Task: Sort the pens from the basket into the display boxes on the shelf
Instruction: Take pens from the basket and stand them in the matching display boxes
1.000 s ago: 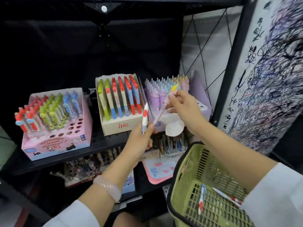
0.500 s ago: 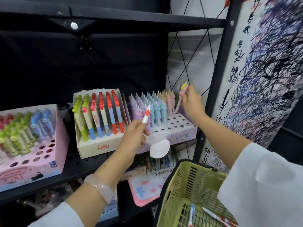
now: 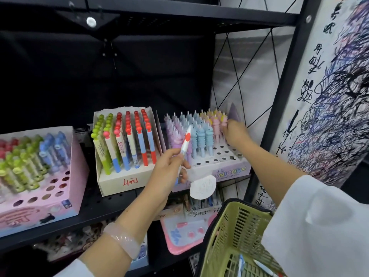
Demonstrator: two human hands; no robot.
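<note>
Shelf (image 3: 103, 208): we're looking at black perforated metal carrying 3 display boxes in a row.
Basket (image 3: 235, 232): green plastic, low on our right, a few pens (image 3: 263, 267) lying on its floor.
Pink box (image 3: 60, 198): far left, green and blue pens standing, front holes free.
White box (image 3: 127, 181): middle, green, pink and red-topped pens leaning back in rows.
Unicorn box (image 3: 229, 170): right, purple, blue and pink pens upright.
Right hand (image 3: 236, 134): we see it at the pink pens in the back right corner, fingers curled; what they pinch is hidden.
Left hand (image 3: 169, 172): pinching a white pen with a red spot (image 3: 186, 141), upright, before the unicorn box.
</note>
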